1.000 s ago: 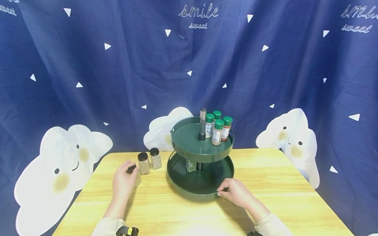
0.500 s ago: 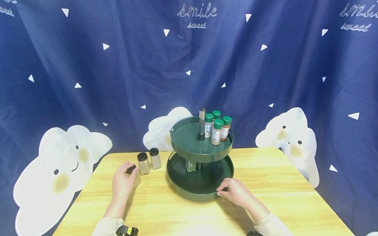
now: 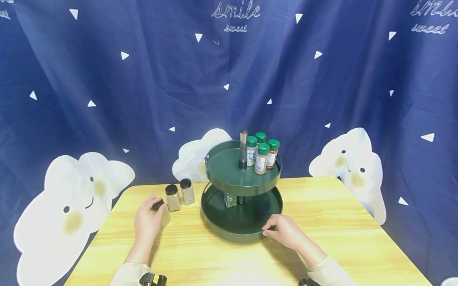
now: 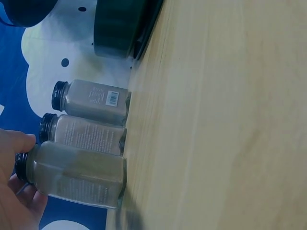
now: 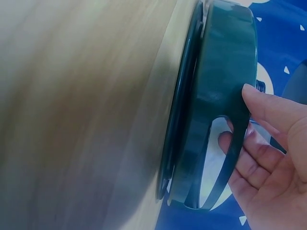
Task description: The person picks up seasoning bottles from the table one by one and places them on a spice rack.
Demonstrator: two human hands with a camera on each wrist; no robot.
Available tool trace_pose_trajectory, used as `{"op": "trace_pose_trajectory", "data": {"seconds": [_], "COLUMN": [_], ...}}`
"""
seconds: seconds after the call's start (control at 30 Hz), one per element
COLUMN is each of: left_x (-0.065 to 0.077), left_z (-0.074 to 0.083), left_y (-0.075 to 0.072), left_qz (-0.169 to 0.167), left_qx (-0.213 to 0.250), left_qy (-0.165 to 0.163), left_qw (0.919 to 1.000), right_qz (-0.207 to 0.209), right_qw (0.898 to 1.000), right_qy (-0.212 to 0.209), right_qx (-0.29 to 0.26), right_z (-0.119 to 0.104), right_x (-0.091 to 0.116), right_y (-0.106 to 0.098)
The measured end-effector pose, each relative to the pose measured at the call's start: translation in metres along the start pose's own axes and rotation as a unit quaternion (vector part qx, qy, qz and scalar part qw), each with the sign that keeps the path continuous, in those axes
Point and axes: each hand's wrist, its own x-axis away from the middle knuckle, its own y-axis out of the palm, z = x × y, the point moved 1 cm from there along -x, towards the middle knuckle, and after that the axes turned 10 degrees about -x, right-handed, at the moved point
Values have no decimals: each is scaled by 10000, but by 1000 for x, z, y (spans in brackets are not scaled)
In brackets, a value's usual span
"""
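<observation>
Jar (image 3: pixel 165 217) and left hand (image 3: pixel 147 222) make the pair I watch most: the black lid (image 3: pixel 158 204) sits between thumb and fingers, pinched from above, and the body hangs straight down beneath the fingertips, on their right side as I see it from the head view. Its long axis runs upright, so I judge that any move of it turns on keeping that line vertical under the grip. From the left wrist view the base looks level with the bench (image 3: pixel 200 262), though I can't tell whether it is resting there or just off it. Two more black-lidded jars (image 3: pixel 173 200) (image 3: pixel 187 192) stand upright beyond it and a little to the right, the nearer one just beside it; I can't make out whether they touch. The left hand is plainly the nearer one. Well across to the right, the right hand (image 3: pixel 282 230) pinches the near right rim of the lower green tray (image 3: pixel 236 237), thumb on the outside and fingers behind the handle strip (image 5: pixel 226 178). That puts the tray between my two hands, to the right of the pinched jar, with bare bench separating jar from wall.
</observation>
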Motion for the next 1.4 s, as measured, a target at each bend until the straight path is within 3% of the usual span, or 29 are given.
{"op": "trace_pose_trajectory", "data": {"seconds": [0.83, 1.4], "left_x": [4, 4], "left_z": [9, 10], "left_y": [-8, -6], "left_qz": [-130, -206], "left_qx": [-318, -366], "left_qy": [97, 75], "left_qw": [9994, 9991], "right_qz": [-25, 20], "right_qw": [10000, 10000], "right_qy": [-5, -4], "right_qx": [-46, -25], "right_z": [-2, 1], "right_x": [1, 1], "right_y": [-1, 0]}}
